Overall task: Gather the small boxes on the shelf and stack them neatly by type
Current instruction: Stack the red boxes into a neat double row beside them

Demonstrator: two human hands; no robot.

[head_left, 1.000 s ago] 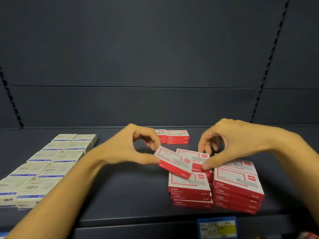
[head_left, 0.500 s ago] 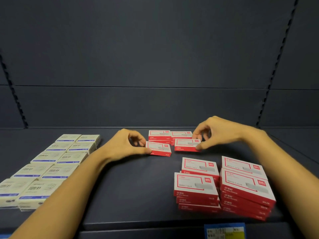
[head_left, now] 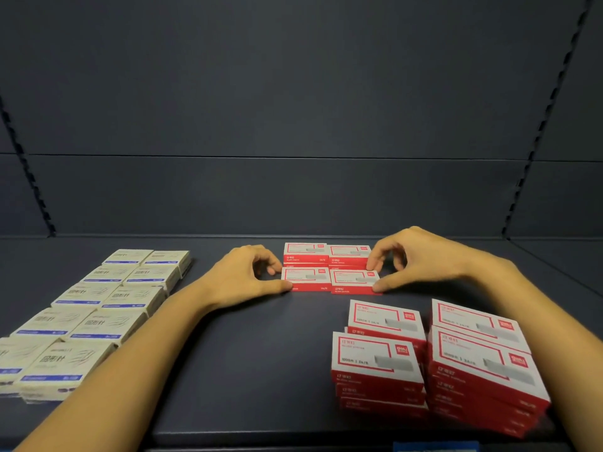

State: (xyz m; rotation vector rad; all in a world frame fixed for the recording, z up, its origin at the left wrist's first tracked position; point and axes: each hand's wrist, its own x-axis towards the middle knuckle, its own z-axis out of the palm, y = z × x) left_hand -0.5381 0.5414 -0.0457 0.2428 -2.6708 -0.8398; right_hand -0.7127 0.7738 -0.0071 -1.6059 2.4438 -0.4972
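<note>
Red-and-white boxes (head_left: 305, 252) are set in a two-by-two block at mid-frame on the dark shelf (head_left: 248, 370). The front-left box (head_left: 305, 279) is pinched by the left hand (head_left: 248, 278), thumb against curled fingers; the front-right box (head_left: 354, 281) is pinched likewise by the right hand (head_left: 421, 262). Red stacks (head_left: 456, 363) are seen lower right, cream boxes (head_left: 107, 308) in two rows at left.

We see red-and-white boxes (head_left: 375, 360), cream boxes (head_left: 98, 321) with blue stripes, and a dark grey shelf (head_left: 244, 370).
</note>
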